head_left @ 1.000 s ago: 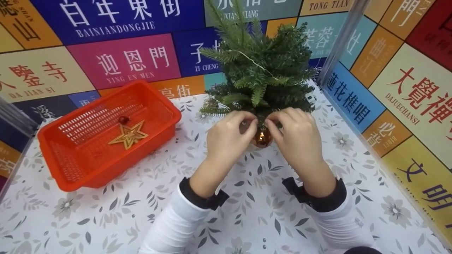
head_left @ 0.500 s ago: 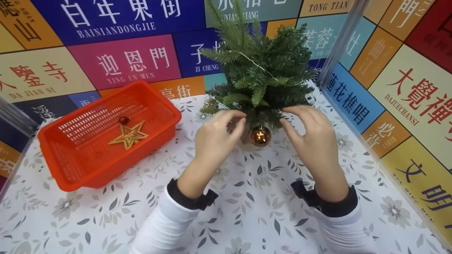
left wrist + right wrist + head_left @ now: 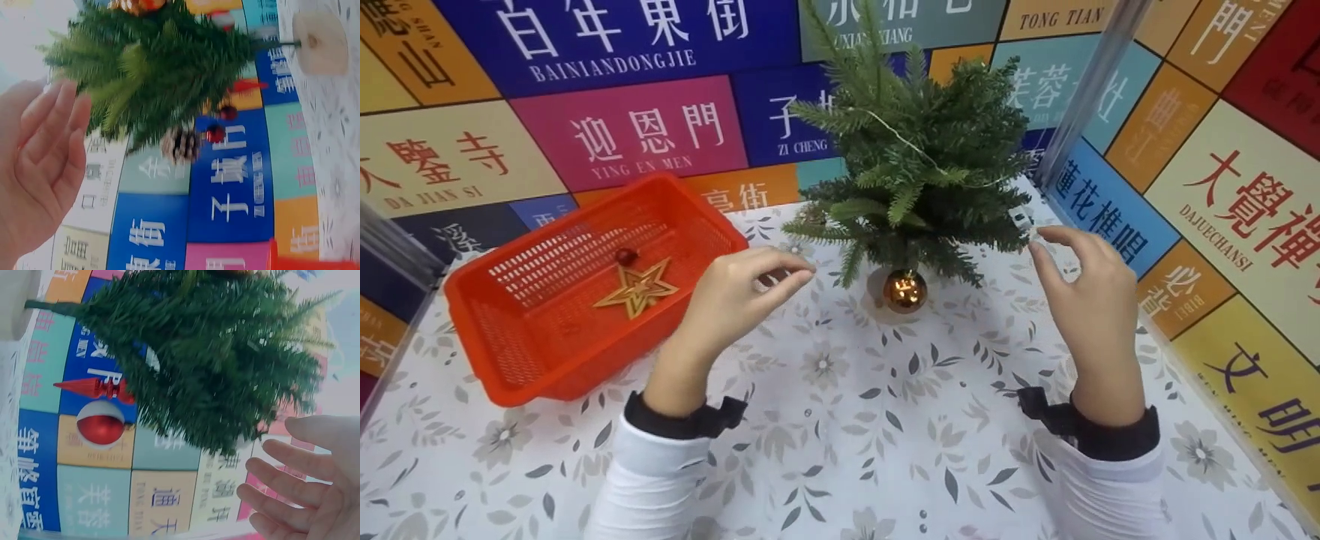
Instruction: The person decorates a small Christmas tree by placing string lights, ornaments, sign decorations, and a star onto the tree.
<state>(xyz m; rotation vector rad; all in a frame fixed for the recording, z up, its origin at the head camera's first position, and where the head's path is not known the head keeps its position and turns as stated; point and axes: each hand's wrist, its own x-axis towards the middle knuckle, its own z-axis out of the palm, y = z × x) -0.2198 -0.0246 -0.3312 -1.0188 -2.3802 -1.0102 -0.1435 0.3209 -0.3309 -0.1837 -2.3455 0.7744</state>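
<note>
A small green Christmas tree (image 3: pixel 915 157) stands at the back of the table. From its lowest front branches hangs a shiny gold ball ornament (image 3: pixel 905 291), untouched by either hand. My left hand (image 3: pixel 739 292), empty and loosely bent, hovers between the tree and the red basket. To the right of the tree is my right hand (image 3: pixel 1091 300), its fingers spread apart with nothing in them. The left wrist view shows a pinecone (image 3: pixel 181 144) and small red balls (image 3: pixel 215 134) on the tree. A red-and-white ball (image 3: pixel 100 424) hangs there in the right wrist view.
A red plastic basket (image 3: pixel 577 375) sits on the left, holding a gold star (image 3: pixel 637 289) and a small dark red ball (image 3: pixel 625 256). Panels with printed characters (image 3: pixel 630 135) wall the back and right. A floral cloth (image 3: pixel 840 420) covers the table.
Both hands have drawn back from the gold ball, the left hand toward the basket and the right hand to the right. The ball stays hanging on the tree.
</note>
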